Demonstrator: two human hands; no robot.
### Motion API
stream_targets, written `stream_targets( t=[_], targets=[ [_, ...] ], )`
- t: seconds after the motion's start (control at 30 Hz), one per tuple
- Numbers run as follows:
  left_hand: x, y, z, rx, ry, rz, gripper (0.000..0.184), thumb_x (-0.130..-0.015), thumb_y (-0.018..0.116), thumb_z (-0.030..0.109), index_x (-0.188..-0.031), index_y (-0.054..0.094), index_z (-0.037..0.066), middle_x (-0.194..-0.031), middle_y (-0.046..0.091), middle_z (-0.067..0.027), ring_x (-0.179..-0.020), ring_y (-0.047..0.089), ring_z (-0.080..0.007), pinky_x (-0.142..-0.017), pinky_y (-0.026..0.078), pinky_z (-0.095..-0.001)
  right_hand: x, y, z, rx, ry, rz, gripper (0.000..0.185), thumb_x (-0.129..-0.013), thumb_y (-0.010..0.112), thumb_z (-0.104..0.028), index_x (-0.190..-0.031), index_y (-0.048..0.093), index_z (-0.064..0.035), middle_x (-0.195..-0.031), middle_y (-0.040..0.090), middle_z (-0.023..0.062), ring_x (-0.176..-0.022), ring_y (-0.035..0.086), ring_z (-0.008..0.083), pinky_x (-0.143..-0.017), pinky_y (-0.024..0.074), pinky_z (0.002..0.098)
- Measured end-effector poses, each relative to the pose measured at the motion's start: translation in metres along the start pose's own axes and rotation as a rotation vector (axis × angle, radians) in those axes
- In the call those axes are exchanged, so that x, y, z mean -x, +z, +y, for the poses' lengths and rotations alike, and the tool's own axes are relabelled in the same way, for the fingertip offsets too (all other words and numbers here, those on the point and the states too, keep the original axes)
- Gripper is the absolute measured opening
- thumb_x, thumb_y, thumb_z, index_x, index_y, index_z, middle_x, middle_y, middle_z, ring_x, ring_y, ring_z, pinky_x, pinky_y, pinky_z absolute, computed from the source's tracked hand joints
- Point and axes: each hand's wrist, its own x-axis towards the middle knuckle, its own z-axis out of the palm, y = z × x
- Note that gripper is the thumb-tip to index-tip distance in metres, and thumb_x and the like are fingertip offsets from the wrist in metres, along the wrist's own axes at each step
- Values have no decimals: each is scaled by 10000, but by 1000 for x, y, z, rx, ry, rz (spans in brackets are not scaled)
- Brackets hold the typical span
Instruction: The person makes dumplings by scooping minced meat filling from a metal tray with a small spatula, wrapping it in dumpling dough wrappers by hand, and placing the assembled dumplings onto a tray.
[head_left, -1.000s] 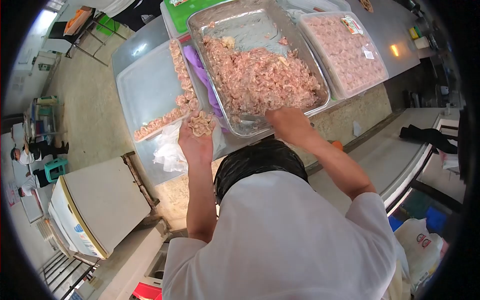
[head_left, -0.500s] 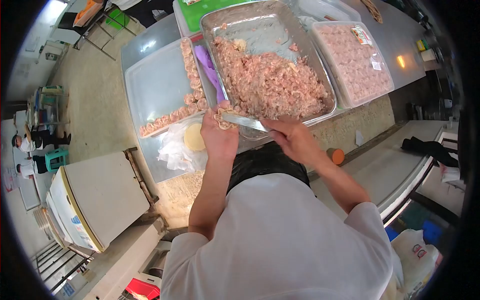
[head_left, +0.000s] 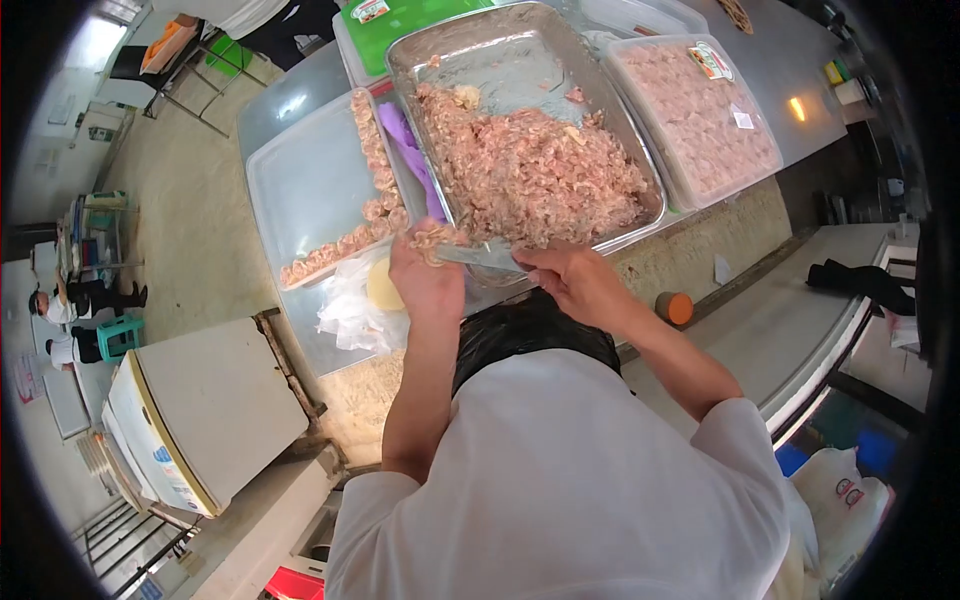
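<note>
In my left hand [head_left: 428, 280], a small dumpling [head_left: 432, 240] of pale wrapper and minced meat rests within curled fingers. My right hand [head_left: 578, 283] grips a knife [head_left: 478, 254] by its handle. Its flat metal blade points left and touches the dumpling. Just beyond both hands lies a deep metal tray [head_left: 500, 75] with a heap of pink minced meat [head_left: 545, 175]. To the left, a shallow plastic tray [head_left: 310, 185] carries rows of finished-looking dumplings [head_left: 375, 150] along two sides. A stack of round wrappers [head_left: 384, 288] sits by my left wrist, partly covered.
A crumpled white plastic bag [head_left: 350, 312] lies beside the wrappers. Purple cloth-like material [head_left: 405, 140] runs between the trays. A lidded container of meat [head_left: 690, 120] stands at right. A green lid [head_left: 420, 30] is behind. Several people are in the background, one near the table's far end.
The blade has turned flatter over the dumpling, and my left fingers have curled further around it. Both hands have shifted slightly down. The view has moved a little.
</note>
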Motion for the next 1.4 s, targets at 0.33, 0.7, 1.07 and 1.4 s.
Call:
stream_targets(
  t=[0.33, 0.7, 1.07, 1.4],
  targets=[
    [8, -12, 26, -187, 25, 83, 316, -1029, 422, 325, -1157, 596, 94, -1038, 609, -51, -913, 586, -238, -785, 463, -424, -49, 21, 34, 501, 205, -107, 187, -840, 578, -1, -1012, 651, -8, -813, 670, 256, -835, 674, 435, -686, 518, 531],
    [15, 4, 14, 73, -16, 64, 386, -1029, 454, 360, -1145, 613, 28, -1026, 630, -122, -985, 590, -319, -956, 472, -515, -14, -26, 4, -340, 267, -247, 287, -902, 608, 4, -1178, 682, -28, -882, 682, 191, -764, 646, 387, -706, 518, 431],
    [15, 26, 3, 88, -93, -78, 339, -1053, 440, 306, -1137, 621, 32, -1104, 656, -161, -1067, 607, -334, -985, 476, -483, -3, 10, 17, -237, 57, 87, 301, -879, 672, 13, -1173, 703, -39, -985, 693, 173, -749, 656, 350, -701, 532, 378],
    [38, 36, 34, -1151, -443, -925, 498, -735, 917, 164, -1128, 660, -3, -1034, 698, -56, -895, 642, -101, -770, 502, -237, -28, -97, -26, 1, 52, -332, 178, -909, 714, -167, -892, 679, 7, -759, 643, 166, -696, 610, 321, -665, 464, 411]
  ],
)
